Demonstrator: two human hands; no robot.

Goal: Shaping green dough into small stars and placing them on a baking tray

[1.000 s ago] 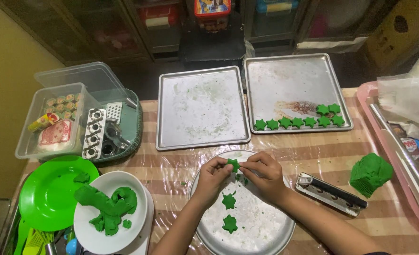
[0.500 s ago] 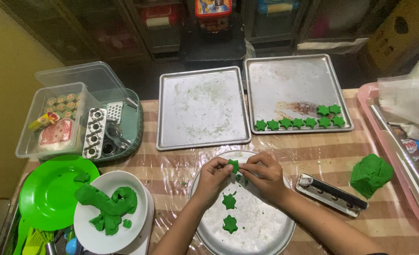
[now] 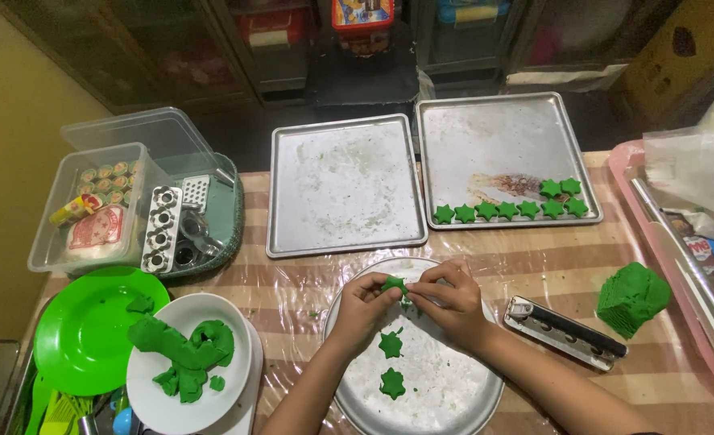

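Note:
Both of my hands meet over a round floured metal plate (image 3: 469, 403). My left hand (image 3: 361, 304) and my right hand (image 3: 452, 300) pinch one small piece of green dough (image 3: 394, 284) between their fingertips. Two green star-shaped dough pieces (image 3: 390, 345) lie on the plate just below the hands. A row of several green dough stars (image 3: 506, 209) sits along the near edge of the right baking tray (image 3: 494, 145). The left baking tray (image 3: 341, 185) holds only flour traces.
A white plate with green dough scraps (image 3: 184, 350) and a green plate (image 3: 91, 330) lie at the left. A block of green dough (image 3: 632, 296) and a long metal mould (image 3: 564, 330) lie at the right. A clear box (image 3: 99, 205) and a basket of cutters (image 3: 192, 229) stand at the back left. A pink tray (image 3: 655, 234) borders the right.

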